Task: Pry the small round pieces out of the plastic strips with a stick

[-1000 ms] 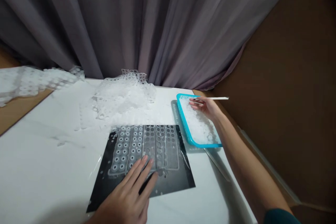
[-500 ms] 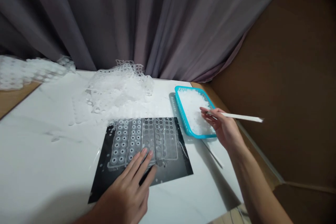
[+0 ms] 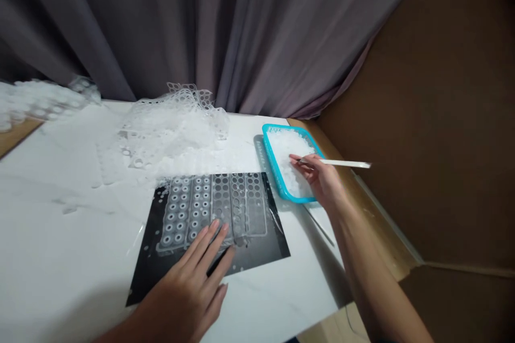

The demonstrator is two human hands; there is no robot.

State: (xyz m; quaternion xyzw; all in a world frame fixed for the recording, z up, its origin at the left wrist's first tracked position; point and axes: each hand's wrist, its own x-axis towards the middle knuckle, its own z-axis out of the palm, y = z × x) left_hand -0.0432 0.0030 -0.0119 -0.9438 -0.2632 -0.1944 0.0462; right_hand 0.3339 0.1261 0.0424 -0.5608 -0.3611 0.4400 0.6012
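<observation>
My left hand (image 3: 197, 273) lies with fingers spread on the lower edge of a clear plastic sheet (image 3: 257, 220) with rows of round cells, which rests on a black mat (image 3: 140, 273). Ringed white pieces fill its left rows; round outlines without such rings show further right. My right hand (image 3: 322, 179) pinches a slim white stick-like tool (image 3: 348, 163) over a turquoise basket (image 3: 278, 182). Small white pieces (image 3: 287, 144) are heaped in the basket. The tool's tip, near my fingertips, is too small to make out.
Perforated white scrap sheets (image 3: 173, 123) are piled behind the mat. More white sheets (image 3: 44, 99) lie at the far left. A grey curtain (image 3: 193, 27) hangs behind the white table (image 3: 52, 241), and a brown panel (image 3: 442, 134) stands at the right.
The whole view has shifted, so the table and its objects appear slightly further left and higher. My right hand has moved slightly left over the basket, still holding the tool. My left hand stays on the sheet.
</observation>
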